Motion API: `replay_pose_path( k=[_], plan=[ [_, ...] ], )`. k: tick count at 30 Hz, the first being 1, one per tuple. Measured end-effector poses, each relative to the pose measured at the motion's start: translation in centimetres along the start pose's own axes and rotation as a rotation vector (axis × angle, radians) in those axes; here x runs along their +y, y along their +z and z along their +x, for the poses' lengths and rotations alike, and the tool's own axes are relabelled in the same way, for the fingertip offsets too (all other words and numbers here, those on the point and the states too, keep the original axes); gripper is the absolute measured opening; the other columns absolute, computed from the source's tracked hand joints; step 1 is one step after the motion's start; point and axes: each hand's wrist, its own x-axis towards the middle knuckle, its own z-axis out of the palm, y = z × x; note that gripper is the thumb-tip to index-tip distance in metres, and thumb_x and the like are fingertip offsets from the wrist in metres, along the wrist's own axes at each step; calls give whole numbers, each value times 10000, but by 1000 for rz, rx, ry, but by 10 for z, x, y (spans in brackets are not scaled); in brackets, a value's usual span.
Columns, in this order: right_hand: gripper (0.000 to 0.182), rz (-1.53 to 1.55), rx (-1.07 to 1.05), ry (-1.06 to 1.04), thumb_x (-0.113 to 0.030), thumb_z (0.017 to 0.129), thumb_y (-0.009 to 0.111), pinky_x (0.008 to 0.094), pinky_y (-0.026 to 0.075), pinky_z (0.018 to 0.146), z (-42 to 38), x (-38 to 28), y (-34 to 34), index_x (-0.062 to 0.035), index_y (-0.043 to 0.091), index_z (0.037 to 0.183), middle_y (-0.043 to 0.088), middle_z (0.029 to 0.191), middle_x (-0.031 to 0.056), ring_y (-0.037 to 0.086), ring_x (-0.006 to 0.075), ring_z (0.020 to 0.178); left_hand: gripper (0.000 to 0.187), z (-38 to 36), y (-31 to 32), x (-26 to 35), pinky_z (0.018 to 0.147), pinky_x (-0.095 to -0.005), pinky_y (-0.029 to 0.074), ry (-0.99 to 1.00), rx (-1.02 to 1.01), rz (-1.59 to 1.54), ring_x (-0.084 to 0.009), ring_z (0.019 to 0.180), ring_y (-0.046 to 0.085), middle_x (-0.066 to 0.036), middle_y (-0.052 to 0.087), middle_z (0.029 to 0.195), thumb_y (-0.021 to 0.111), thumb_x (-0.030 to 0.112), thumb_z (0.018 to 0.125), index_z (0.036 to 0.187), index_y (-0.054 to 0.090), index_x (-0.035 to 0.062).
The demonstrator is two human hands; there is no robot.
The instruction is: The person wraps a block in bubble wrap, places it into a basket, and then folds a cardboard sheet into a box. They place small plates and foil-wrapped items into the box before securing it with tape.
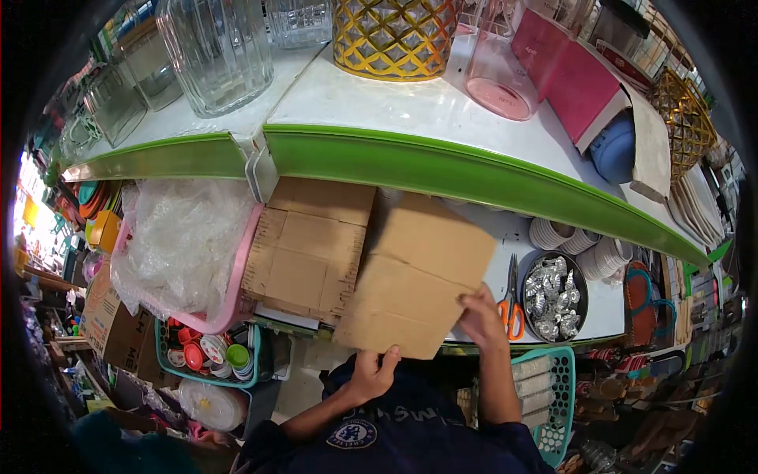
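A brown cardboard piece (422, 288) with a crease across it is held tilted in front of me, over the lower shelf. My left hand (375, 375) grips its bottom edge, thumb on top and the other fingers hidden underneath. At its right edge, my right hand (483, 317) is closed on the border. Just left of it lies a stack of flat cardboard (308, 265). Orange-handled scissors (512, 304) rest to the right of my right hand, beside a dark round tray (557, 294) holding several shiny silver pieces.
A pink basin (237, 292) filled with clear plastic wrap (185, 241) stands at left. Glass jars (217, 55) and a gold lattice holder (395, 39) sit on the upper shelf, whose green edge (442, 154) overhangs. Teal baskets (564, 411) and stacked white cups (604, 257) are lower right.
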Motion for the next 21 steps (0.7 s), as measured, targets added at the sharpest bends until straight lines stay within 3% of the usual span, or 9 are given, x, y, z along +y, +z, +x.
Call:
replay_pose_path(
  k=[2, 3, 5, 10, 12, 14, 18, 21],
  plan=[
    [459, 260, 280, -102, -68, 836, 677, 372, 469, 946, -4, -10, -12, -36, 530, 1270, 645, 1112, 87, 621, 216, 1047, 154, 3, 2, 2, 726, -355, 483, 124, 37, 261, -231, 786, 611, -138, 639, 911, 520, 100, 971, 992, 581, -41],
    [459, 258, 278, -98, -68, 836, 677, 372, 469, 946, -5, -17, -15, -36, 530, 1270, 645, 1112, 87, 621, 216, 1047, 154, 7, 4, 4, 726, -355, 483, 122, 41, 261, -231, 786, 611, -138, 639, 911, 520, 100, 971, 992, 581, -41],
    [345, 124, 280, -330, -113, 886, 655, 361, 483, 912, -5, -33, -18, -40, 549, 1206, 643, 1082, 69, 622, 198, 1017, 183, 14, 6, 9, 771, -382, 487, 48, 29, 269, -268, 817, 626, -151, 647, 951, 551, 107, 957, 1055, 575, -45],
    [204, -195, 226, -428, -108, 939, 619, 286, 481, 855, -21, -27, -67, -22, 566, 1116, 657, 1012, 42, 618, 125, 938, 240, 25, 12, -3, 808, -345, 485, -51, 100, 110, -201, 891, 619, -126, 654, 1003, 549, 120, 967, 1148, 544, -37],
    [178, -440, 292, -388, -115, 921, 662, 239, 449, 803, -26, -23, -74, -25, 600, 1063, 652, 950, 15, 584, 84, 881, 258, 31, 15, -1, 822, -334, 482, -70, 128, 24, -177, 924, 610, -120, 657, 1024, 539, 124, 973, 1177, 532, -35],
    [167, -447, 291, -393, -104, 922, 667, 227, 432, 778, -28, -18, -74, -31, 598, 1054, 641, 945, 4, 559, 67, 860, 281, 38, 13, 6, 841, -323, 476, -84, 107, 62, -148, 966, 587, -110, 657, 1052, 502, 134, 992, 1215, 518, -36],
    [200, -508, 320, -337, -74, 919, 656, 263, 449, 859, -28, -16, -61, -20, 584, 1098, 633, 1020, 37, 578, 102, 931, 293, 51, 11, 7, 850, -323, 476, -23, 97, 85, -166, 964, 603, -126, 661, 1061, 478, 131, 999, 1232, 515, -42],
    [294, -819, 637, -616, -57, 891, 662, 352, 455, 927, -19, -20, -42, 0, 586, 1169, 599, 1158, 132, 575, 207, 1046, 296, 55, 13, 8, 850, -319, 475, -30, 57, 161, -179, 955, 611, -139, 662, 1050, 472, 127, 1000, 1237, 517, -44]
  ],
)
